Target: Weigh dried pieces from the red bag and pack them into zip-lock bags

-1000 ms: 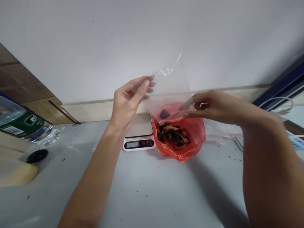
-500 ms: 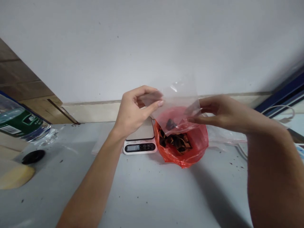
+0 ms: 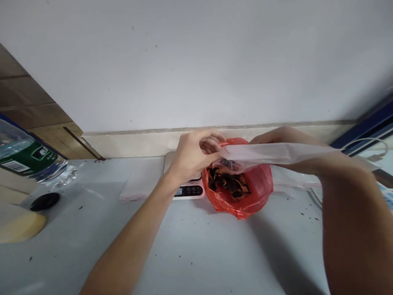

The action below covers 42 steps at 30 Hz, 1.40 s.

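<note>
A thin clear plastic bag stretches sideways above a red plastic bag, which stands open like a bowl. My left hand is closed, pinching the clear bag's left end between thumb and fingers. Behind or inside the clear bag is my right hand; the plastic hides its fingers, and the film runs back across its wrist. Inside the red bag lie dark, curled pieces with brown undersides. Just left of it stands a white digital scale, partly covered by my left hand and forearm.
Clear plastic bags lie left of the scale, and more bags lie right of the red bag. At left are a large water bottle, a black lid and a yellowish container. A white cable runs at right; a wall rises behind.
My left hand has moved right and slightly down. The clear bag, earlier held up as a sheet between both hands, now stretches rightward as a narrow band over my right hand and wrist.
</note>
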Motion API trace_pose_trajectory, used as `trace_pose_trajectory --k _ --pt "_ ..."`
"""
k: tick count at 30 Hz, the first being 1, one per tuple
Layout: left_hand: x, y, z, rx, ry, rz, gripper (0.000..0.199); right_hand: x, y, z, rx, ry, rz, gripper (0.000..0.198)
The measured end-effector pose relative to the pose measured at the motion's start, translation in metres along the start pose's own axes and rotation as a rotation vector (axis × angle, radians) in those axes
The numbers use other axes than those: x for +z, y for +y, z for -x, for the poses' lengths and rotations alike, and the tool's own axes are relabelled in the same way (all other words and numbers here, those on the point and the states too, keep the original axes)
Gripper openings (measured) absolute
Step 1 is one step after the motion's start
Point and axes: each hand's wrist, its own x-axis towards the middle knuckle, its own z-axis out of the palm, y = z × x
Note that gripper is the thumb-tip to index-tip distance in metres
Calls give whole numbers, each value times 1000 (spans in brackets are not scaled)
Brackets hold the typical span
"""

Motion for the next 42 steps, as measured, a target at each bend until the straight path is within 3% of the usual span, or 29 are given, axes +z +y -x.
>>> trace_pose_trajectory --k 3,6,8,10,13,17,21,23,26,28,30,33,36,39,42 --pt "-1 0 1 -44 -71 -6 19 -1 5 -1 3 -34 -25 37" --pt "-9 5 1 -119 -151 6 39 -2 14 -4 -3 5 -63 38" --pt "-14 9 0 -132 -128 53 57 -3 17 -5 -19 -7 -104 37" --pt "-19 13 0 -118 -8 124 65 -2 16 -6 -78 30 -129 33" --pt "-26 16 -2 -59 150 147 46 2 8 -7 -130 67 -123 26" --pt "-39 14 -2 -43 126 -2 18 14 -5 -11 -141 89 -225 26" --pt "-56 10 0 4 285 -73 12 24 -11 -14 -119 52 -404 38" --pt "-71 9 5 4 375 -119 17 31 -16 -17 -114 53 -421 38" --pt "-106 5 19 -32 509 -214 27 51 -35 -28 -144 229 -391 28" --pt "-138 0 32 -120 522 -257 28 72 -55 -39 -218 367 -353 16" --pt "-171 -9 48 -279 520 -324 26 99 -80 -51 -360 407 -233 16" --pt "-207 -23 70 -563 436 -353 23 146 -115 -61 -563 183 186 28" --pt "-217 -37 84 -702 322 -347 36 188 -136 -62 -657 -133 534 38" --pt "-209 -51 86 -787 164 -390 39 213 -138 -57 -674 -343 619 36" --pt "-196 -62 78 -726 105 -523 37 222 -132 -55 -627 -399 597 32"
